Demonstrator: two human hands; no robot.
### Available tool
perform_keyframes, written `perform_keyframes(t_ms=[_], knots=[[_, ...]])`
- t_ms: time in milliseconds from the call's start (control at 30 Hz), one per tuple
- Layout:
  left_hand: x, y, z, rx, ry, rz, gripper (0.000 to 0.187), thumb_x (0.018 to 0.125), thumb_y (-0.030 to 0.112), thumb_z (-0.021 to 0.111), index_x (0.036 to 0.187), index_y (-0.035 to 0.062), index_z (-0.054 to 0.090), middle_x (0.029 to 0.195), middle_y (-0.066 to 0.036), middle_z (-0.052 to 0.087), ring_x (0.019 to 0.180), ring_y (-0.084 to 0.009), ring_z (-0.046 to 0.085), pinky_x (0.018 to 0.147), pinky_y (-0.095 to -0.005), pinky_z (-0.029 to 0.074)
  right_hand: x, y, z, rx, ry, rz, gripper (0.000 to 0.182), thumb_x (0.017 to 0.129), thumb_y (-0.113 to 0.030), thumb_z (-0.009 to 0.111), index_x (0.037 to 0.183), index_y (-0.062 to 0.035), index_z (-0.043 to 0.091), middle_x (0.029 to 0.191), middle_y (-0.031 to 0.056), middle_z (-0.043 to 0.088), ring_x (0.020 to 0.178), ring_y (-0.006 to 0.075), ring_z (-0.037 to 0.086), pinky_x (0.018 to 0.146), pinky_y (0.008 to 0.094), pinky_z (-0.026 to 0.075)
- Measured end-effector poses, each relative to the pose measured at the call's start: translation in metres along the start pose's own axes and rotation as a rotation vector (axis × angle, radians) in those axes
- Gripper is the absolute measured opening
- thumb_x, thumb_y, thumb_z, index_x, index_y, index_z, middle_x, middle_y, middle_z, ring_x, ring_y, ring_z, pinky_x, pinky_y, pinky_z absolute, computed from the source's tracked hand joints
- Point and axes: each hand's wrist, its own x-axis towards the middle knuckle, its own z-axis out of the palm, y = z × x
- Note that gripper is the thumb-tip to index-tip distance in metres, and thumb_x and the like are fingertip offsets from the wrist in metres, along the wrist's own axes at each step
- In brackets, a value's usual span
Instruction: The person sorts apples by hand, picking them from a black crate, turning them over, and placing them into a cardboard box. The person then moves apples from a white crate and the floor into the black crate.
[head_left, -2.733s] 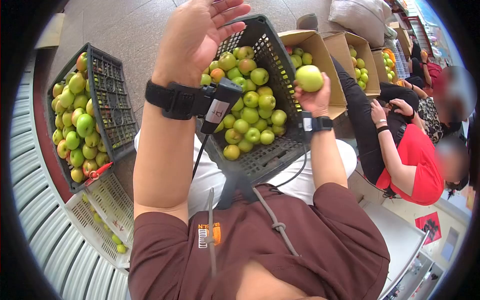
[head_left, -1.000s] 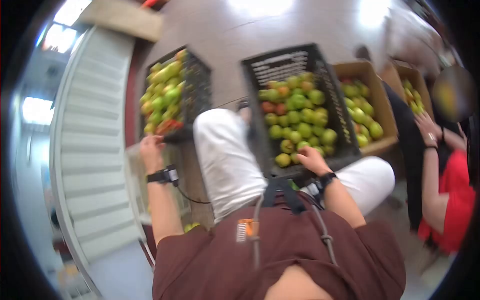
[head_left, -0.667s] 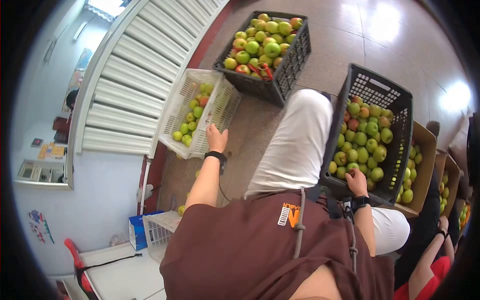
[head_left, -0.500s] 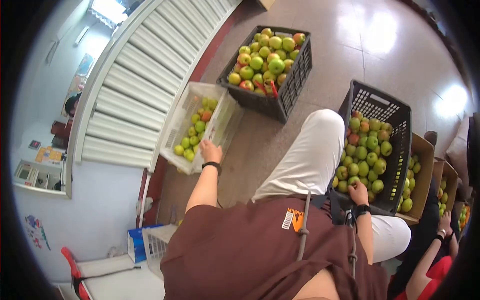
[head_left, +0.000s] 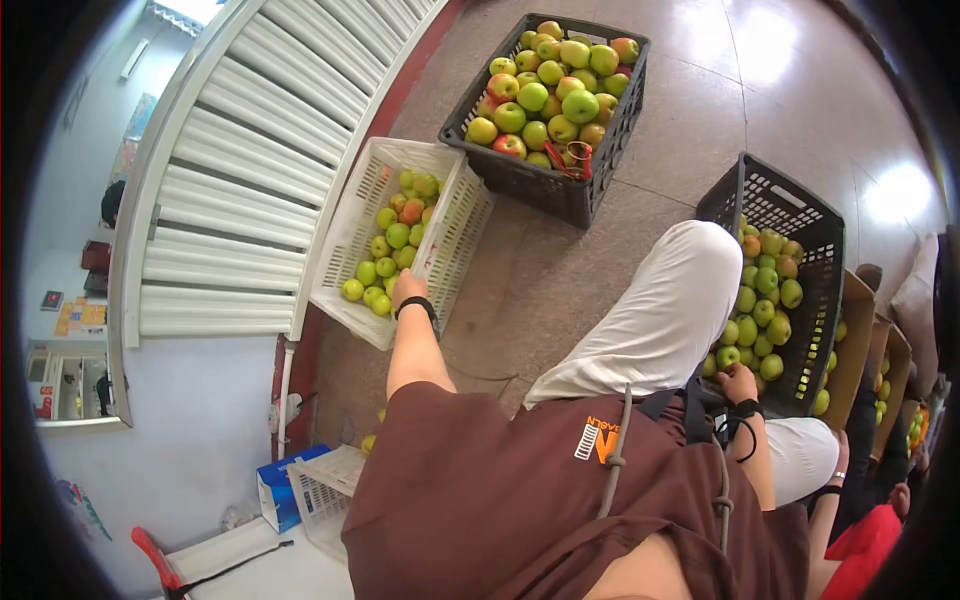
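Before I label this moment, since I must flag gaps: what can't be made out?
Head view:
Left hand: its own back hides the fingertips; its grip at the white crate is unclear.
Box beside the right-hand black crate: contents mostly hidden by that crate's wall.
Person in red: cut off by the dark lens edge.

You have two black plastic crates (head_left: 530, 180), two white plastic crates (head_left: 455, 245), at least two cardboard boxes (head_left: 857, 315), one blue carton (head_left: 280, 490), one red-handled tool (head_left: 586, 160) and dozens of apples (head_left: 579, 106), too overlapped to total.
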Motion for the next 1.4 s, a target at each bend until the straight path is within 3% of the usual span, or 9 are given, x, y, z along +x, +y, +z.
perform_keyframes(t_ms=[233,500,767,867,967,1033,1167,1267,1400], knots=[[0.009,-0.015,0.018,0.067,0.014,0.197,0.032,0.072,0.027,0.064,0.092,0.0034,0.061,0.094,-0.020,0.061,0.090,-0.0365,0.057,0.079,-0.0433,0.045,-0.017,-0.019,-0.008,0.076,0.109,0.034,0.027,0.068,-0.021,0.065,0.086,0.0001,0.062,0.085,0.0202,0.063,0.084,0.0339,0.059,0.074,0.0406,0.046],[-0.096,0.014,0.034,-0.215,0.021,0.229,0.025,0.077,0.021,0.060,0.086,-0.0010,0.053,0.083,-0.024,0.058,0.081,-0.0418,0.054,0.069,-0.0453,0.043,-0.015,-0.024,-0.008,0.058,0.024,-0.024,0.031,0.073,-0.024,0.060,0.095,-0.0020,0.062,0.090,0.0190,0.062,0.088,0.0334,0.059,0.079,0.0389,0.046],[-0.190,-0.005,0.060,-0.370,-0.003,0.540,0.021,0.078,0.017,0.059,0.086,-0.0013,0.052,0.082,-0.025,0.057,0.079,-0.0429,0.053,0.066,-0.0434,0.043,-0.008,-0.014,0.003,0.175,0.071,-0.118,0.030,0.073,-0.022,0.058,0.093,-0.0003,0.061,0.089,0.0205,0.062,0.086,0.0336,0.059,0.077,0.0385,0.047],[-0.216,-0.011,0.050,-0.238,-0.155,0.628,0.028,0.077,0.023,0.063,0.087,-0.0012,0.054,0.080,-0.022,0.059,0.074,-0.0371,0.058,0.063,-0.0416,0.044,-0.010,-0.008,0.002,0.238,0.116,-0.163,0.030,0.072,-0.021,0.058,0.093,0.0003,0.061,0.087,0.0213,0.062,0.085,0.0340,0.060,0.076,0.0389,0.047],[-0.211,0.003,0.005,0.087,-0.694,0.634,0.038,0.076,0.031,0.066,0.092,-0.0016,0.056,0.078,-0.015,0.061,0.068,-0.0274,0.060,0.059,-0.0394,0.045,-0.010,-0.006,0.003,0.298,0.131,-0.177,0.029,0.072,-0.019,0.060,0.093,0.0006,0.060,0.084,0.0204,0.062,0.081,0.0332,0.060,0.073,0.0379,0.047],[-0.182,0.025,-0.033,-0.147,-0.977,0.492,0.038,0.079,0.033,0.062,0.099,0.0009,0.059,0.082,-0.007,0.062,0.065,-0.0132,0.057,0.053,-0.0280,0.048,-0.012,-0.008,0.001,0.336,0.112,-0.163,0.030,0.072,-0.019,0.061,0.094,0.0003,0.060,0.082,0.0193,0.063,0.080,0.0323,0.061,0.073,0.0371,0.047],[-0.096,0.086,-0.075,-0.515,-0.223,0.562,0.022,0.084,0.023,0.057,0.087,0.0015,0.059,0.072,-0.001,0.058,0.057,-0.0070,0.050,0.048,-0.0214,0.040,-0.013,-0.010,-0.002,0.308,0.097,-0.167,0.030,0.073,-0.020,0.062,0.095,0.0001,0.059,0.080,0.0178,0.062,0.078,0.0312,0.061,0.070,0.0366,0.047],[-0.028,0.133,-0.085,-0.562,0.206,0.861,0.025,0.083,0.023,0.056,0.092,-0.0004,0.059,0.072,-0.008,0.062,0.066,-0.0170,0.059,0.062,-0.0291,0.047,-0.010,-0.007,0.000,0.326,0.109,-0.180,0.029,0.073,-0.019,0.061,0.094,0.0007,0.059,0.080,0.0182,0.062,0.077,0.0309,0.061,0.069,0.0365,0.047],[0.045,0.186,-0.070,-0.236,0.353,0.887,0.024,0.077,0.020,0.061,0.093,0.0020,0.060,0.089,-0.015,0.061,0.085,-0.0309,0.057,0.077,-0.0400,0.045,-0.014,-0.010,-0.004,0.395,0.097,-0.137,0.029,0.073,-0.018,0.061,0.093,0.0021,0.058,0.079,0.0190,0.062,0.075,0.0300,0.061,0.068,0.0362,0.047]])
